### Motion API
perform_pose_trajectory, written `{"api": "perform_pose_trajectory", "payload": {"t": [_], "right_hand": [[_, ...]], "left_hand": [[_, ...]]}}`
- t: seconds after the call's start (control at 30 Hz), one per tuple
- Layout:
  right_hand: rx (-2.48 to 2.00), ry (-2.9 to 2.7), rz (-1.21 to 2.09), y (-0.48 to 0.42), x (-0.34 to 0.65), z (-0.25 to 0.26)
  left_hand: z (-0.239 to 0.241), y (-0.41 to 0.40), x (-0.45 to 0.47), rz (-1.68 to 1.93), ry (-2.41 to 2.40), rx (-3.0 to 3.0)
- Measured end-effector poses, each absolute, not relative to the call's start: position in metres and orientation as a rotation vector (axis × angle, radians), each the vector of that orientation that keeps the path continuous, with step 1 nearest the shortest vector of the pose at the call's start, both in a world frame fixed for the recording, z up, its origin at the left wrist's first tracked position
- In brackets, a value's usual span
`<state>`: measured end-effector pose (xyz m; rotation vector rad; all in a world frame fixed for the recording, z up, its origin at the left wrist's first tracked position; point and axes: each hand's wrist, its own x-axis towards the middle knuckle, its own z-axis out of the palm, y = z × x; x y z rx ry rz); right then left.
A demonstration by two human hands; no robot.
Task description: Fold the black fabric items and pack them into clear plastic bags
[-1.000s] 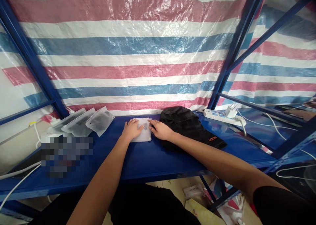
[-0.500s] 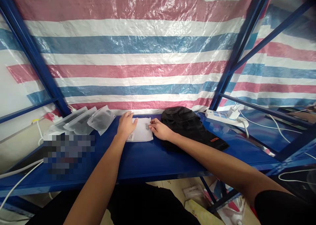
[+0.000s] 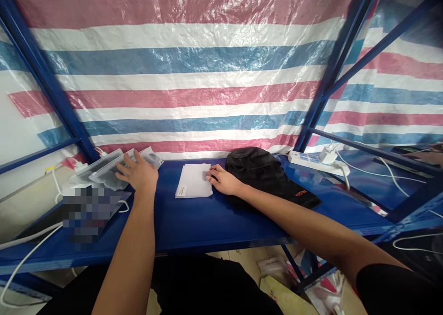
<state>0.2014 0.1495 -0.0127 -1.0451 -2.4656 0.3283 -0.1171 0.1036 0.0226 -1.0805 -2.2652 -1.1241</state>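
My left hand is open, its fingers spread over the frosted plastic bags. One frosted bag shows partly behind the fingers, and another frosted bag leans beside it to the left. Whether the fingertips touch the bags I cannot tell. A flat white packet, with a small label at its lower left corner and dark print near its right side, lies on the blue shelf. At the packet's right edge, my right hand has its thumb and fingers bent closely together on it.
A black cloth item with orange lettering lies right of the packet. Farther right is a white power strip with plugs and cables. A blurred-out dark item lies at left. Blue metal posts frame a striped plastic sheet.
My left hand has left the white packet and moved left to the frosted bags, its fingers spreading. My right hand has stayed at the packet's right edge.
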Motion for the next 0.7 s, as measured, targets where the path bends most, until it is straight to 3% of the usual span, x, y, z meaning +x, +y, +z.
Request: {"api": "perform_pose_trajectory", "payload": {"t": [0.17,0.4,0.7], "right_hand": [[-1.051,-2.48,0.312,0.149,0.201,-0.013],[-1.041,-2.468,0.304,0.149,0.201,-0.014],[-0.712,-2.228,0.131,0.148,0.198,0.0]], "left_hand": [[0.031,0.105,-0.132,-1.295,-2.352,-1.194],[0.032,0.116,-0.108,-1.608,-2.068,-1.621],[0.034,0.103,-0.058,-1.476,-1.556,-2.37]]}}
